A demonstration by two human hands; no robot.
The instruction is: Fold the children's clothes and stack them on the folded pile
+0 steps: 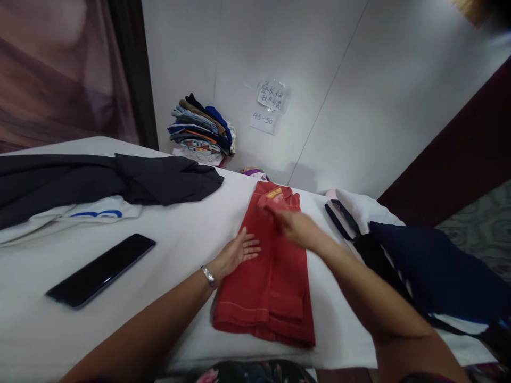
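Note:
A folded red shirt [259, 298] lies lengthwise on the white-covered table in front of me, its neck end away from me with a yellow label showing. My left hand [239, 251], a silvery band at its wrist, rests on the shirt's left side with fingers stretched out. Near the neck end, my right hand [293, 226] is closed on a raised piece of the red fabric; its fingertips are slightly blurred.
Left of the shirt lie a black phone [101, 271], a dark garment [159, 178] and a white garment [123, 207]. Navy clothing [439, 271] is piled at right. A stack of folded clothes [199, 127] stands by the wall, near handwritten paper signs [271, 97].

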